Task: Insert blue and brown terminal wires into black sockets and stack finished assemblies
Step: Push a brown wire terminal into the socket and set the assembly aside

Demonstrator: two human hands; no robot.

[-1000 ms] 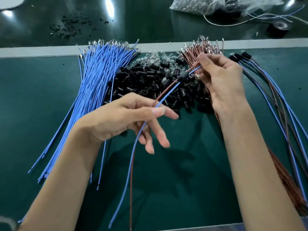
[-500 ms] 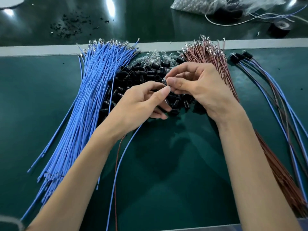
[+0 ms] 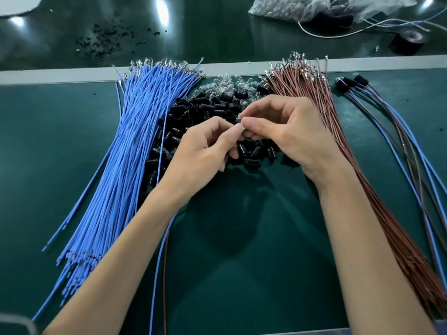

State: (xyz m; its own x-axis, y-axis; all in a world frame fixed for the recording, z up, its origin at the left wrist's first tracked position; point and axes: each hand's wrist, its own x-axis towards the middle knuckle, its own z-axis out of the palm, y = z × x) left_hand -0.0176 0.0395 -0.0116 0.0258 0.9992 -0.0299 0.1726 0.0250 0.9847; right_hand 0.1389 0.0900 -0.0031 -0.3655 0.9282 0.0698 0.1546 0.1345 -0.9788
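On the dark green counter (image 3: pixel 242 274) few finished black-socket assemblies (image 3: pixel 348 82) are stacked; a thick blue wire bundle (image 3: pixel 135 141) remains. A small part (image 3: pixel 240 118) is pinched between left hand (image 3: pixel 205 148) and right hand (image 3: pixel 287 134).

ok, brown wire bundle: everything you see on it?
The brown wire bundle is a thick fan of thin reddish-brown insulated wires lying flat on the green mat, metal terminals at the far end by the grey strip, running diagonally to the near right edge. The right hand and its arm cover its left side.

Heaped black sockets (image 3: pixel 205 110) lie between fanned blue wires (image 3: pixel 125 153) and brown wires (image 3: pixel 314 100), finished assemblies (image 3: pixel 348 83) far right.
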